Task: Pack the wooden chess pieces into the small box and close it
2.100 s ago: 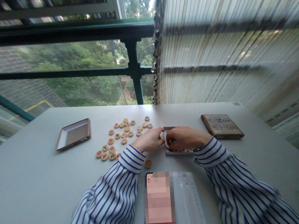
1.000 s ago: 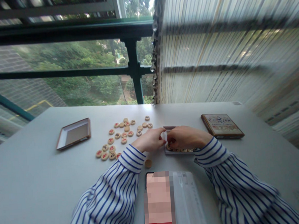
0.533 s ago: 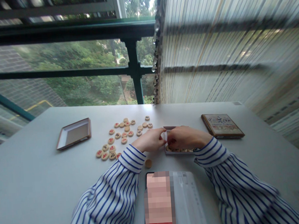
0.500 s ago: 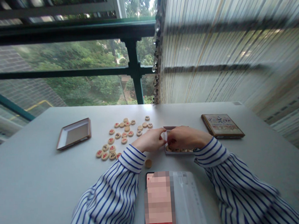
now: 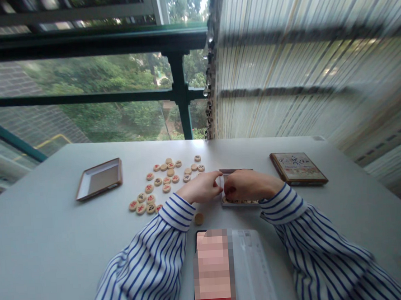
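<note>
My left hand [image 5: 203, 187] is at the left wall of a shallow open box [image 5: 240, 205], its thumb and fingers pinching that wall. Curled inside the box, my right hand [image 5: 248, 184] has its fingers pressed together over the pieces; whatever they hold is hidden. Chinese chess pieces [image 5: 236, 201] show along the near side of the box. More round wooden pieces [image 5: 166, 180] with red or dark characters lie scattered left of my left hand, some blank side up. One blank-faced piece [image 5: 199, 219] lies by itself below my left wrist.
An open box lid [image 5: 100, 178] lies at the left of the white table [image 5: 57, 249]. A closed, printed chess box [image 5: 298, 168] is at the right. Near me lie a phone [image 5: 213, 271] with a blurred screen and a translucent plastic case [image 5: 251, 269]. A window and string curtain stand behind.
My right hand has shifted very slightly inside the box. Nothing else has visibly moved.
</note>
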Demonstrator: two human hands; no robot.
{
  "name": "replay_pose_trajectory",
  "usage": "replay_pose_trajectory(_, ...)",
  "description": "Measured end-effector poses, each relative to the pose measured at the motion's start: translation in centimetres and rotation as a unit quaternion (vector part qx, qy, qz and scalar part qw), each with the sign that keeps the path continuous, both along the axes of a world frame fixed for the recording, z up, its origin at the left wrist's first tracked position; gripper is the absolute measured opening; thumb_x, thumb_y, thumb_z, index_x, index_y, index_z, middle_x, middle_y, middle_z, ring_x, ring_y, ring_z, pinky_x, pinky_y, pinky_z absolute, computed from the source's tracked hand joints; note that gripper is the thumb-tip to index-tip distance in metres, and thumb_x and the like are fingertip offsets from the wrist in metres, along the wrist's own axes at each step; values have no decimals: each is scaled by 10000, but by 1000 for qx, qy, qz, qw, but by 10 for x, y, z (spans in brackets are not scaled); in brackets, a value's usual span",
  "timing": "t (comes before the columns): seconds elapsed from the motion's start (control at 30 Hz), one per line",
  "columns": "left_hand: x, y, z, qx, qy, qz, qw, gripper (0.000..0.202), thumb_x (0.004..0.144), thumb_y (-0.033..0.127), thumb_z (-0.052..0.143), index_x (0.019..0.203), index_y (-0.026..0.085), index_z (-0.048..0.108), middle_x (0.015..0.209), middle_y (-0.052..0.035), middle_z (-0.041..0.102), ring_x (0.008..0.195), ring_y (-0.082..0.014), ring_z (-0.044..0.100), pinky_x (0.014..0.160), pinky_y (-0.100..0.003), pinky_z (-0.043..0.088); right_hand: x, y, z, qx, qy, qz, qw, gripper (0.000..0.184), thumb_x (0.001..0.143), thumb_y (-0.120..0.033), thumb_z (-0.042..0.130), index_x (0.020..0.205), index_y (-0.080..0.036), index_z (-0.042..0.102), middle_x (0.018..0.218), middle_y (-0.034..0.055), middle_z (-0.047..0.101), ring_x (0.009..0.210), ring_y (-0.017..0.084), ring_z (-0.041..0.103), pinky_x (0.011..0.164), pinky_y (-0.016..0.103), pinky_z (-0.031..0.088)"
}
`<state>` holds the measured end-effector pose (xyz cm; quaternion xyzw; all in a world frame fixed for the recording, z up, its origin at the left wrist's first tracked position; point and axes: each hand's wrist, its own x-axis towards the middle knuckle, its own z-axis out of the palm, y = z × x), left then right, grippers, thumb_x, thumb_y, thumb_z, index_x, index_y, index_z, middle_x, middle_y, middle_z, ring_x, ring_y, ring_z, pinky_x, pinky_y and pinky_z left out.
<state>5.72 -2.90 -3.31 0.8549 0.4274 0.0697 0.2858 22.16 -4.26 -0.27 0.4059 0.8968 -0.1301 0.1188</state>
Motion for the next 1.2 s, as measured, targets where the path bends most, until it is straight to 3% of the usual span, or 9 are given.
replay_pose_trajectory(0.47,0,-1,0,-1,3,-7,1000,485,745,260,496,1213,146,442,906,-63,670,806,-170,606,682,-239,425,6,2,2,-7,12,-9,1000,246,726,-313,463,803,-208,672,751,44,653,634,135,545,534,230,319)
replay_pose_trajectory(0.67,2,-3,1,5,-4,-10,1000,494,743,301,514,1219,188,441,858,-38,673,718,-152,606,615,-224,418,15,7,2,-32,3,-28,999,248,711,-306,467,806,-228,683,727,30,659,608,132,543,507,227,311)
replay_pose_trajectory(0.9,3,-3,4,-18,23,-35,999,303,747,294,483,1005,226,627,847,-20,676,719,-138,598,637,-212,417,14,5,3,-65,-19,-62,996,276,659,-273,491,835,-212,695,756,53,671,638,150,570,520,228,339)
replay_pose_trajectory(1.2,5,-5,5,-19,41,-45,998,297,737,281,468,951,223,665,851,-22,688,744,-142,605,627,-200,415,15,6,0,-74,-29,-59,995,310,664,-265,473,874,-206,692,777,60,674,643,148,572,517,226,338)
